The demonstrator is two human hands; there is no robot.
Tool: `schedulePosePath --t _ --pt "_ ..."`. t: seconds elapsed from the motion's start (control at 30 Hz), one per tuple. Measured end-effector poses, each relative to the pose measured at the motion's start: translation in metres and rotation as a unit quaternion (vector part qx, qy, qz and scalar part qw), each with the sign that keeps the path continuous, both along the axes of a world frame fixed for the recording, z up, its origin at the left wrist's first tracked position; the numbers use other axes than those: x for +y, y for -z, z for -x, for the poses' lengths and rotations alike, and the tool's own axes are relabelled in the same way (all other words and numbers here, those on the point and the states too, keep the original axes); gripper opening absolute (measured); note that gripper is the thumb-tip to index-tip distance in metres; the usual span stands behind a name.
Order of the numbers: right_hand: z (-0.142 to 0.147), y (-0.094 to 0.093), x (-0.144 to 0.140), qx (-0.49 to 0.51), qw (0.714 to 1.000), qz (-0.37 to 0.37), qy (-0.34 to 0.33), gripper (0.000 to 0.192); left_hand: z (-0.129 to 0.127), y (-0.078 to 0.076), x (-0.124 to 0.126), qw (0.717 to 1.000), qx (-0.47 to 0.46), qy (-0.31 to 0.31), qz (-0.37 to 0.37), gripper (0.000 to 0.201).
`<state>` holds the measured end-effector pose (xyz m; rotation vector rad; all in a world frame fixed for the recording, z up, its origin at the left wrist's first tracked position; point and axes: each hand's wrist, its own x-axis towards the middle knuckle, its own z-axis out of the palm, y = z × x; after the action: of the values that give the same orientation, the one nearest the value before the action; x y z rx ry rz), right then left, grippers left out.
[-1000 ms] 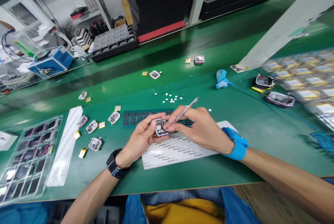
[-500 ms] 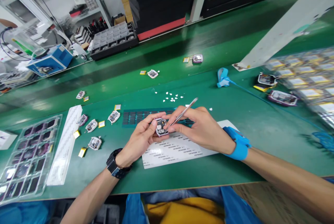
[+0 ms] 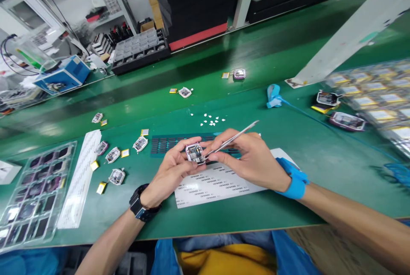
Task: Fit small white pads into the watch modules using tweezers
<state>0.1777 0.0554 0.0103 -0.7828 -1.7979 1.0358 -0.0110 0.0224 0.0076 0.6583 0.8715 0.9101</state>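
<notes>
My left hand [image 3: 174,165] grips a small opened watch case [image 3: 195,153] by its edges, its circuit board facing up. In my right hand [image 3: 246,157] is a pair of metal tweezers [image 3: 235,136], closed on by thumb and fingers, with the tip at the right side of the board. Whether the tip pinches anything is too small to tell. Beneath both hands lie a white printed sheet [image 3: 205,189] and a dark strip sheet [image 3: 166,143] with rows of small black pieces. Several tiny white stickers [image 3: 212,121] are scattered just beyond my hands.
Opened watch cases [image 3: 117,176] with yellow-edged batteries [image 3: 101,188] lie to the left, near a clear compartment tray [image 3: 38,194]. On the right are a blue wrist-strap cord [image 3: 307,115], more cases [image 3: 347,121], a battery tray [image 3: 378,95] and a slanted white post [image 3: 346,31].
The watch case has turned and tilted in my left hand, showing more of its board. The tweezers lie at a lower slant, their rear end farther right. Cases on the back strip have shifted slightly left.
</notes>
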Motion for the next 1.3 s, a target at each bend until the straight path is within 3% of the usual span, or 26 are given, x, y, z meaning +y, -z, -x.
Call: schedulePosePath --t 0.3,0.57,0.77,1.17,1.3 --pt "0.001 -0.0011 -0.0021 0.044 0.997 0.056 -0.004 0.015 0.0007 -0.0048 -0.001 1.0 -0.02 -0.01 0.002 0.047" --pt "-0.0014 -0.0034 -0.003 -0.002 1.0 0.014 -0.008 0.008 -0.0011 0.0013 -0.0037 0.998 0.003 -0.016 -0.06 0.043" --pt "0.0003 -0.003 -0.003 0.081 0.989 0.119 -0.018 0.023 -0.0019 0.0011 -0.0056 0.996 0.031 -0.007 -0.082 0.044" --pt "-0.0009 -0.0009 -0.003 0.072 0.99 0.11 -0.043 0.019 0.0042 0.0028 -0.0066 0.993 0.011 0.012 -0.113 0.054" --pt "0.0003 -0.0006 -0.0036 0.1 0.985 0.136 -0.03 0.023 0.005 0.0002 -0.0064 0.993 0.0 0.018 -0.12 0.048"
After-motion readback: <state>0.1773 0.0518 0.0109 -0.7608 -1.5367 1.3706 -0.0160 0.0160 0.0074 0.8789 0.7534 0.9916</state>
